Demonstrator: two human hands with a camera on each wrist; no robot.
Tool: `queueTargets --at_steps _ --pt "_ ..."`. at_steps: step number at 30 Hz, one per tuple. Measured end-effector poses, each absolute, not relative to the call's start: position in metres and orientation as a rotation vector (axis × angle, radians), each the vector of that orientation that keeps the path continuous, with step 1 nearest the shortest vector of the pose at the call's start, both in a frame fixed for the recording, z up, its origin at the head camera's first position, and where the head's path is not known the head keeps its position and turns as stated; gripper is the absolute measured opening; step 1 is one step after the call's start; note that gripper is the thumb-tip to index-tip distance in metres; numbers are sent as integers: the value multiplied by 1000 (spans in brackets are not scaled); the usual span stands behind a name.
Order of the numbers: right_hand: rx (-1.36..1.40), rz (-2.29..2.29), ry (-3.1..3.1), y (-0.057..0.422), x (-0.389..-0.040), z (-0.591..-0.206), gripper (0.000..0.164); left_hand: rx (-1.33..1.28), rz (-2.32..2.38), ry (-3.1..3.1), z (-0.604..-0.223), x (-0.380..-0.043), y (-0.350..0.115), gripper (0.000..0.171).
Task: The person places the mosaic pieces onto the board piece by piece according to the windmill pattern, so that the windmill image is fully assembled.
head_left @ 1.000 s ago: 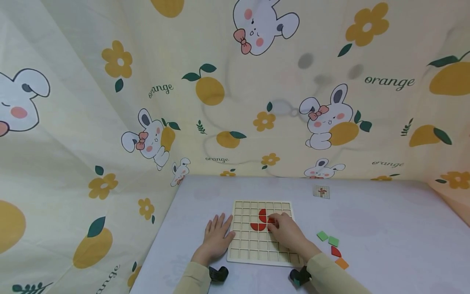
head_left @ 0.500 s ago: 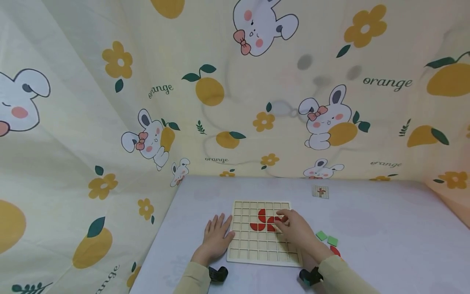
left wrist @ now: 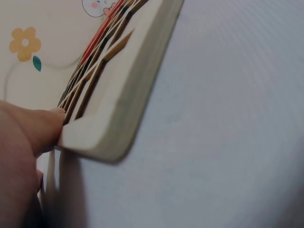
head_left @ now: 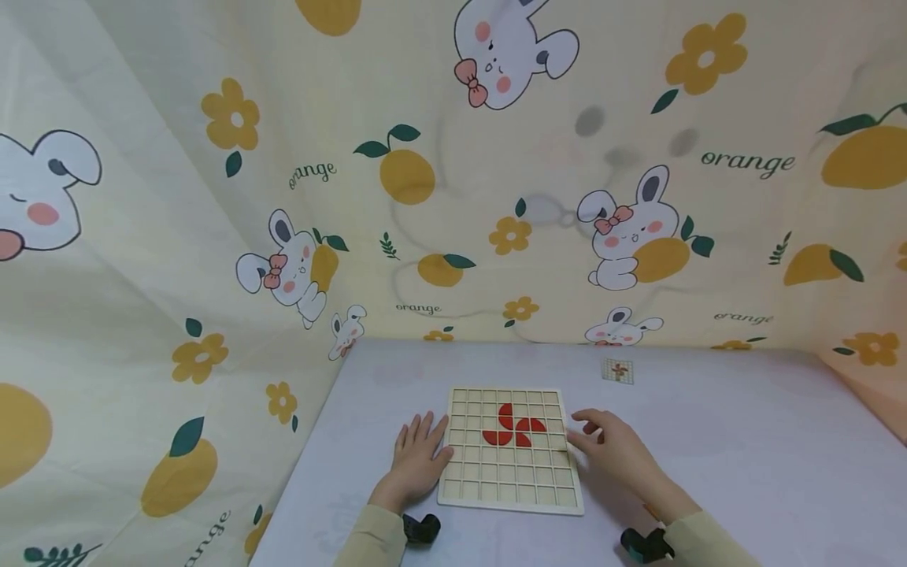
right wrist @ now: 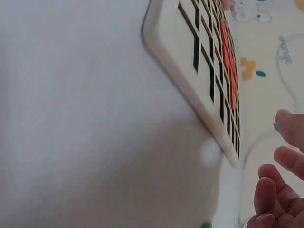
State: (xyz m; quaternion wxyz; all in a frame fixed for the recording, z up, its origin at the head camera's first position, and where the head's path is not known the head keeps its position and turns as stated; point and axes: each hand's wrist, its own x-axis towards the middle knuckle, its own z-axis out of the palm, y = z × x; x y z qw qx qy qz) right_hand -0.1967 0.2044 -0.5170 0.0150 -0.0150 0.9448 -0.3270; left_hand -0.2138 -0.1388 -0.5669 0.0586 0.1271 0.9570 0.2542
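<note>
A pale grid board [head_left: 496,492] lies flat on the table. Near its centre, several red rounded pieces [head_left: 501,438] sit in the cells in a pinwheel shape. My left hand [head_left: 414,463] rests on the table along the board's left side, fingers spread. In the left wrist view, its thumb [left wrist: 45,126] touches the board's edge. Just off the board's right edge hovers my right hand [head_left: 616,449], fingers loosely bent and nothing between them. The right wrist view shows its separated fingertips [right wrist: 266,190] beyond the board's far corner.
A small card [head_left: 618,371] with a pinwheel printed on a grid lies behind the board to the right. An orange piece [head_left: 650,511] peeks out by the right wrist; a green piece [right wrist: 206,224] shows at the right wrist view's bottom edge. A patterned curtain [head_left: 453,236] hangs behind.
My right hand has come away from the red pieces and moved right, off the board. It now covers most of the loose pieces there. The left hand has stayed in place.
</note>
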Motion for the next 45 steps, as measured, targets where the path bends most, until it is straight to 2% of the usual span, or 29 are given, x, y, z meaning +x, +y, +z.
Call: queueTargets --at_steps 20,29,39,45 --pt "102 -1022 2847 277 -164 -527 63 403 737 2916 -568 -216 -137 59" --pt "173 -1057 2786 295 -151 -529 54 406 733 2930 -566 -214 -136 59" --pt "198 -1005 2738 298 -146 -535 56 404 740 2932 -564 -214 -137 59" --pt "160 -975 2752 297 -147 -536 45 401 751 2934 -567 -214 -136 58"
